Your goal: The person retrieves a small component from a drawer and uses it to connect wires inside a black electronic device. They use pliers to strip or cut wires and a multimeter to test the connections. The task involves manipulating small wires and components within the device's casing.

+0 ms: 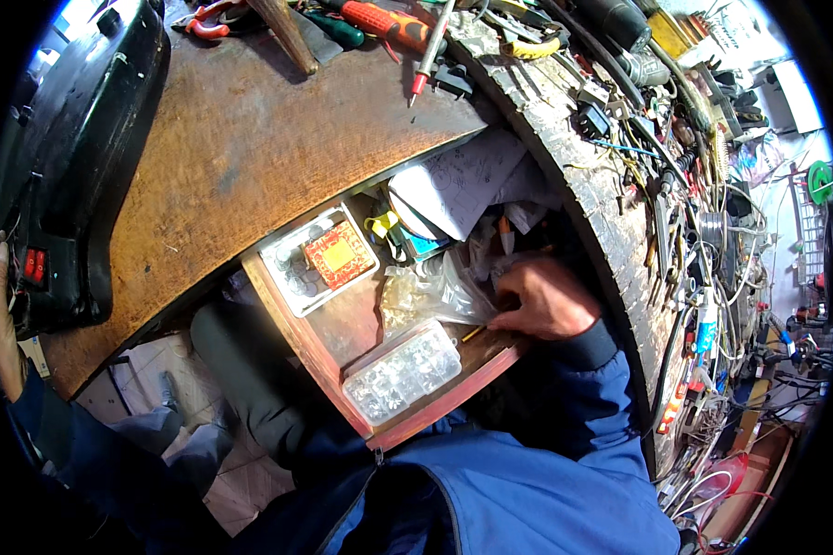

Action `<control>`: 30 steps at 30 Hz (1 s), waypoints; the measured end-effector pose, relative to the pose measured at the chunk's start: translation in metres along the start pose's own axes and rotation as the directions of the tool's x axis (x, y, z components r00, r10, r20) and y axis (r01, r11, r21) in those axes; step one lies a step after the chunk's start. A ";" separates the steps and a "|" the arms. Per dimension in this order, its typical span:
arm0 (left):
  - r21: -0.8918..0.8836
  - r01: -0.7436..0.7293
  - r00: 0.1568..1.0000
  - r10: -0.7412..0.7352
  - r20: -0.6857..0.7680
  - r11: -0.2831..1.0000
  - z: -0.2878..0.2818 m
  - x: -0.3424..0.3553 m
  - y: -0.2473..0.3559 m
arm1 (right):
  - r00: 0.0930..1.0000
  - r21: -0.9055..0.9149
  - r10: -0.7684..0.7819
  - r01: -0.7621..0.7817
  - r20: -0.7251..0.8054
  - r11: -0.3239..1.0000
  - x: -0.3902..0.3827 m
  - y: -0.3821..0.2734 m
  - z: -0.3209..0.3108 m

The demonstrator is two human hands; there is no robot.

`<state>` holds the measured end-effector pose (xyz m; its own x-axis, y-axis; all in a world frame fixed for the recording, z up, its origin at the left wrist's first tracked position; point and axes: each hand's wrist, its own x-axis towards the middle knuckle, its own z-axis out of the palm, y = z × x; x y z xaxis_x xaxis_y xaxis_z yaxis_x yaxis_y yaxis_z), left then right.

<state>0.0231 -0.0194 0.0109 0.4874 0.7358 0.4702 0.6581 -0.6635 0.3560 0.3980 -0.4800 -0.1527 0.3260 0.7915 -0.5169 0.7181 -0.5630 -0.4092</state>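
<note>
My right hand (pixel 551 301) reaches into a pulled-out wooden drawer (pixel 310 351), its fingers curled and pinching the edge of a clear plastic bag (pixel 453 294) with small pale pieces inside. A thin yellow stick (pixel 473 334) lies close to those fingertips. Nearer the drawer front sits a clear compartment box (pixel 403 372) of small parts. Behind it, a white tray (pixel 292 228) holds a red-and-yellow patterned box (pixel 335 254). At the far left my left hand (pixel 2 310), fingers stretched, rests beside a black casing (pixel 74 185) with red switches (pixel 34 265); the hand is partly cut off.
Folded papers (pixel 463 185) fill the drawer's back. On the brown bench top (pixel 241 139) lie a red-handled tool (pixel 389 23), a probe (pixel 430 55) and a wooden handle (pixel 287 37). A worn ledge (pixel 574 148) crowded with tools and cables curves along the right. Someone's legs (pixel 190 444) show below.
</note>
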 end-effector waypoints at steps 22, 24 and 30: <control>-0.085 0.147 0.983 -0.155 -0.103 0.986 -0.002 -0.009 -0.076 | 0.839 0.314 -0.035 0.241 -0.543 0.918 0.014 -0.047 -0.020; -0.138 0.124 0.985 -0.139 -0.104 0.983 0.000 -0.008 -0.074 | 0.768 0.197 -0.022 0.192 -0.640 0.961 0.026 -0.038 -0.012; -0.100 0.080 0.991 -0.090 -0.097 0.992 0.000 -0.006 -0.051 | 0.733 -0.372 -0.240 -0.018 -0.636 0.928 0.056 -0.020 -0.002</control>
<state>-0.0130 0.0098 -0.0100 0.3684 0.7757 0.5124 0.6341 -0.6127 0.4717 0.4031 -0.4237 -0.1722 0.4575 0.8670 0.1977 0.8892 -0.4485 -0.0907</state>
